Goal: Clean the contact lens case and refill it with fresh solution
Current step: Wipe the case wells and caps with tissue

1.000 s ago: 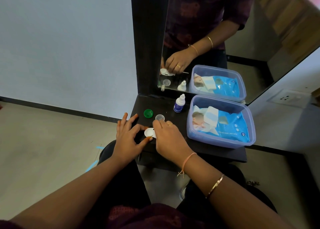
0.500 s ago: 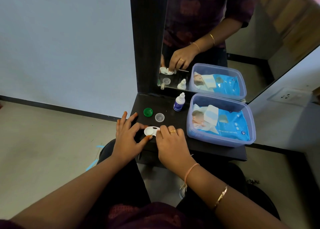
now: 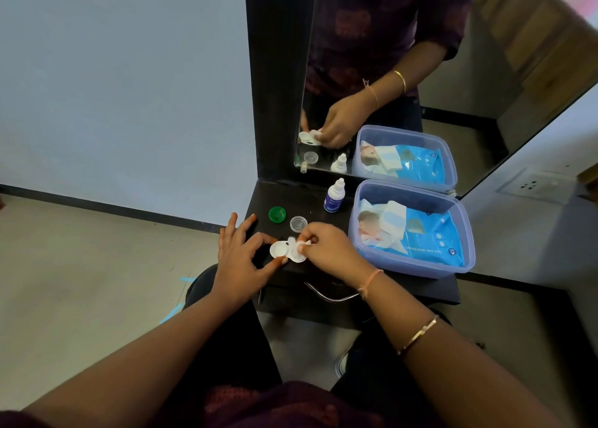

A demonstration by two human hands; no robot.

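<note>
Pinching a small white wad (image 3: 305,242) in our right grip (image 3: 326,249), we hold it at the right well of the white twin-well plastic lens case (image 3: 279,249). Our left grip (image 3: 241,259) clasps the left well, thumb and forefinger, on the black worktop (image 3: 307,201). Just beyond lie a green round cap (image 3: 277,214) and a clear round cap (image 3: 298,224).

Right arm: thin orange thread (image 3: 370,279) tied at the wrist, just behind my right hand (image 3: 326,249), loose ends dangling. Farther up the forearm, a slim gold bangle (image 3: 419,334). Both forearms uncovered. Top (image 3: 259,405): dark maroon, faint reddish print. Its short sleeve (image 3: 449,36), seen reflected, ends above the elbow. Black trousers (image 3: 226,337).
</note>
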